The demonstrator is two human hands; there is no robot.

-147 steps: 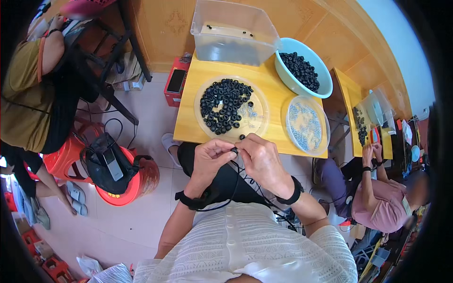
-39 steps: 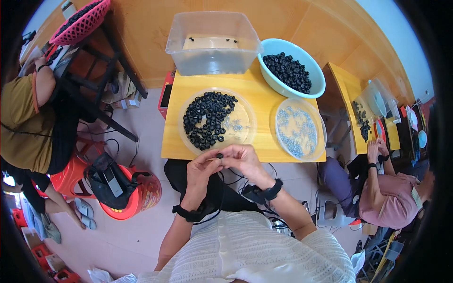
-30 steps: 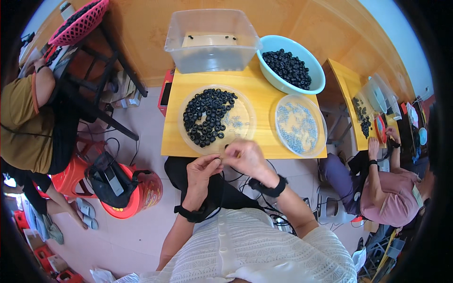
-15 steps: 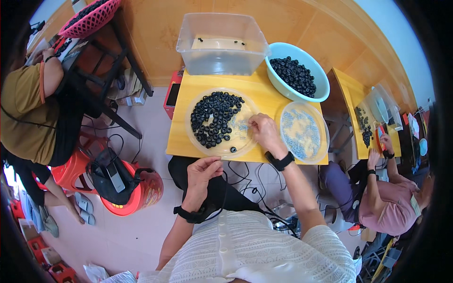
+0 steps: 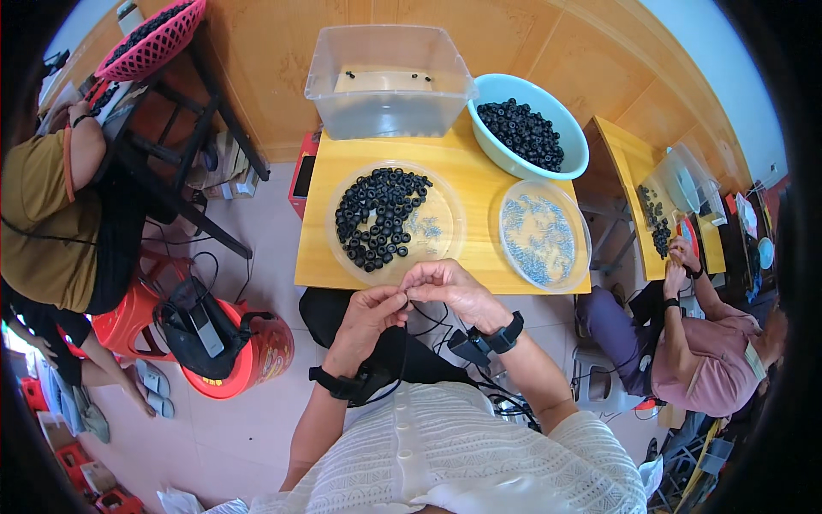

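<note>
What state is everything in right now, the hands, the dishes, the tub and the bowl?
left hand: fingertips pinched, touching the right hand near the table edge
right hand: fingers curled, pinching something too small to tell
clear round dish: about half covered in black rings
second clear dish: scattered with small pale bits
blue bowl: heaped with black rings
clear tub: open, nearly empty
pink basket: holds dark pieces

Running along the far side, an orange-brown wooden wall [image 5: 531, 51]; spreading below, pale tiled floor [image 5: 248, 403]. Standing far left, a dark metal stand [image 5: 193, 128]; sitting near left, red plastic stools [image 5: 128, 321]. Falling evenly, bright daylight.
</note>
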